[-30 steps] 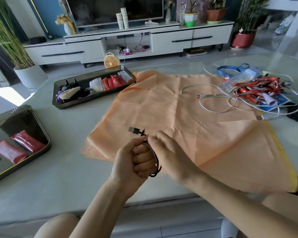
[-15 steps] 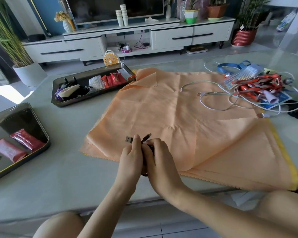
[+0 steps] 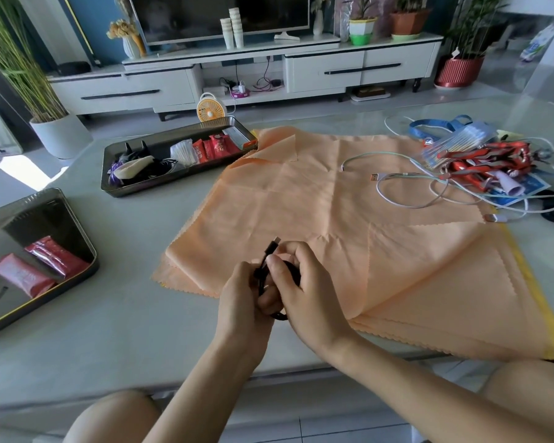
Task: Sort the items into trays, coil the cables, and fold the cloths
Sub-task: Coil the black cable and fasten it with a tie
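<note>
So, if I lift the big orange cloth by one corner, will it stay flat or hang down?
The orange cloth probably hangs limp: it looks thin and creased, and one layer lies folded over. It seems light, so it may slide easily on the smooth table. The white cable resting on it would likely be dragged along.

The 2 hands meet, touching, just below centre. The left hand [image 3: 242, 302], forearm entering from 7 o'clock, and the right hand [image 3: 311, 292], forearm entering from 4 o'clock, both curl their fingers round a black cable [image 3: 264, 266].
</note>
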A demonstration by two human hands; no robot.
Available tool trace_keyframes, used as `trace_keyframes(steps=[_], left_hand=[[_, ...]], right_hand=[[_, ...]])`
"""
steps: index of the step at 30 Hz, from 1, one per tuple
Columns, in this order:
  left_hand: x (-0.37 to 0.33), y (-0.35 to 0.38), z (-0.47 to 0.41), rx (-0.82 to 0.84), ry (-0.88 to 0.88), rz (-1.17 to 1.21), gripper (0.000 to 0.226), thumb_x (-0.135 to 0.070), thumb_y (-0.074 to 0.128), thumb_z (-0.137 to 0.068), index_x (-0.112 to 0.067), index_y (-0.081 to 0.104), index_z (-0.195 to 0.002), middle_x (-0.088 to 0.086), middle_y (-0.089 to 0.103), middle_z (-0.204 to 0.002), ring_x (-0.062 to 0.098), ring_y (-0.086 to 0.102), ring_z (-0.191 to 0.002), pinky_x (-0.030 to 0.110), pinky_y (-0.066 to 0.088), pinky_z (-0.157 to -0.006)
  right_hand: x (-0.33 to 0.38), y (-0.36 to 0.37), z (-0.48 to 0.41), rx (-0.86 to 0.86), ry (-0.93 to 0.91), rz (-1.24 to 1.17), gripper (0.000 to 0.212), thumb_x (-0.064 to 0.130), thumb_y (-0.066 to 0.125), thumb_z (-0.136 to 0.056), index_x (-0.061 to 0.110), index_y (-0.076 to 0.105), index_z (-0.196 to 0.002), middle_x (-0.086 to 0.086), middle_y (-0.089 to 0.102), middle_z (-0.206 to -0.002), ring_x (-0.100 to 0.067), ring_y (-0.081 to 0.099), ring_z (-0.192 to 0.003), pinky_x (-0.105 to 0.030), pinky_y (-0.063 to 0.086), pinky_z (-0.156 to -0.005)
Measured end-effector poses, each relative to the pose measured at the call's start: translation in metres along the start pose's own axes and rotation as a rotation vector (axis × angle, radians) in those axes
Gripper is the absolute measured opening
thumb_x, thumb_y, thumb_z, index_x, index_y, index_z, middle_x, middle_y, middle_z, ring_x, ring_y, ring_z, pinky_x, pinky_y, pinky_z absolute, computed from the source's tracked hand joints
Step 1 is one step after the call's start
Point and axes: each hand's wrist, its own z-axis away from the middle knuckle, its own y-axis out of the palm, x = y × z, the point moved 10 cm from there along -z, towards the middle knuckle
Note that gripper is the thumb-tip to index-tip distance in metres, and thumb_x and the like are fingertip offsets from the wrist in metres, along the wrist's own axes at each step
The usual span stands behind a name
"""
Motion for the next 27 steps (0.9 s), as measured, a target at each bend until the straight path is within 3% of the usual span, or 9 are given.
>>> trace_keyframes(steps=[5, 9, 11, 14, 17, 20, 24, 26, 27], left_hand=[[0.0, 0.015, 0.001, 0.089, 0.032, 0.016, 0.026, -0.008, 0.029, -0.092, -0.011, 0.043, -0.07, -0.002, 0.03, -0.046, 0.011, 0.03, -0.045, 0.026, 0.028, -0.048], [-0.002, 0.013, -0.001, 0.073, 0.045, -0.041, 0.024, -0.007, 0.032, -0.094, -0.007, 0.048, -0.076, -0.001, 0.036, -0.05, 0.013, 0.033, -0.049, 0.025, 0.032, -0.047], [-0.002, 0.007, 0.0, 0.022, 0.066, -0.131, 0.027, -0.009, 0.035, -0.096, -0.005, 0.049, -0.074, 0.0, 0.044, -0.05, 0.012, 0.044, -0.049, 0.023, 0.039, -0.045], [-0.002, 0.009, 0.001, -0.008, 0.103, -0.216, 0.027, -0.015, 0.038, -0.099, 0.001, 0.059, -0.092, 0.009, 0.059, -0.071, 0.016, 0.059, -0.068, 0.028, 0.05, -0.059], [-0.002, 0.016, 0.003, -0.066, 0.119, -0.308, 0.035, -0.023, 0.038, -0.101, 0.006, 0.057, -0.103, 0.018, 0.057, -0.086, 0.026, 0.055, -0.081, 0.039, 0.046, -0.073], [-0.003, 0.026, 0.008, -0.106, 0.114, -0.379, 0.035, -0.023, 0.036, -0.101, 0.006, 0.055, -0.095, 0.016, 0.054, -0.083, 0.025, 0.051, -0.079, 0.042, 0.044, -0.075], [0.003, 0.044, 0.008, -0.076, 0.049, -0.402, 0.034, -0.018, 0.035, -0.102, 0.004, 0.06, -0.097, 0.015, 0.063, -0.081, 0.023, 0.059, -0.074, 0.041, 0.048, -0.079], [0.006, 0.055, 0.005, -0.025, 0.008, -0.404, 0.03, -0.016, 0.038, -0.1, -0.002, 0.061, -0.088, 0.006, 0.061, -0.066, 0.015, 0.059, -0.059, 0.035, 0.049, -0.069], [0.009, 0.061, 0.004, 0.011, -0.022, -0.418, 0.028, -0.015, 0.04, -0.099, -0.006, 0.06, -0.083, 0.003, 0.06, -0.059, 0.012, 0.057, -0.053, 0.031, 0.049, -0.063]], right_hand=[[-0.003, -0.007, -0.008, 0.012, 0.061, -0.036, 0.024, 0.02, 0.048, -0.096, 0.018, 0.059, -0.075, 0.012, 0.056, -0.052, -0.005, 0.056, -0.049, -0.021, 0.044, -0.05], [-0.003, -0.011, -0.008, 0.022, 0.051, -0.046, 0.023, 0.019, 0.046, -0.097, 0.017, 0.053, -0.075, 0.014, 0.055, -0.054, -0.003, 0.053, -0.051, -0.014, 0.041, -0.051], [-0.002, -0.005, -0.005, 0.078, 0.018, -0.011, 0.019, 0.027, 0.052, -0.094, 0.018, 0.052, -0.078, 0.015, 0.055, -0.059, -0.002, 0.054, -0.057, -0.016, 0.043, -0.055], [-0.005, -0.009, -0.007, 0.077, 0.021, 0.06, 0.022, 0.034, 0.061, -0.088, 0.015, 0.053, -0.081, 0.012, 0.056, -0.067, -0.003, 0.054, -0.065, -0.024, 0.046, -0.063], [-0.014, -0.023, -0.013, -0.001, 0.083, 0.054, 0.023, 0.027, 0.06, -0.089, 0.018, 0.051, -0.071, 0.016, 0.054, -0.055, -0.001, 0.052, -0.056, -0.017, 0.041, -0.059], [-0.017, -0.038, -0.013, -0.098, 0.105, 0.037, 0.022, 0.023, 0.057, -0.091, 0.019, 0.049, -0.071, 0.011, 0.054, -0.062, -0.007, 0.052, -0.059, -0.022, 0.041, -0.061], [-0.011, -0.066, -0.01, -0.19, 0.119, -0.016, 0.015, 0.02, 0.056, -0.09, 0.014, 0.052, -0.076, -0.004, 0.06, -0.073, -0.016, 0.055, -0.067, -0.035, 0.047, -0.066], [0.0, -0.08, -0.009, -0.191, 0.073, 0.033, 0.018, 0.021, 0.055, -0.091, 0.014, 0.051, -0.074, 0.003, 0.062, -0.07, -0.013, 0.057, -0.066, -0.034, 0.05, -0.068], [0.007, -0.088, -0.008, -0.192, 0.034, 0.065, 0.021, 0.021, 0.055, -0.091, 0.015, 0.049, -0.072, 0.01, 0.06, -0.064, -0.008, 0.055, -0.063, -0.028, 0.049, -0.064]])
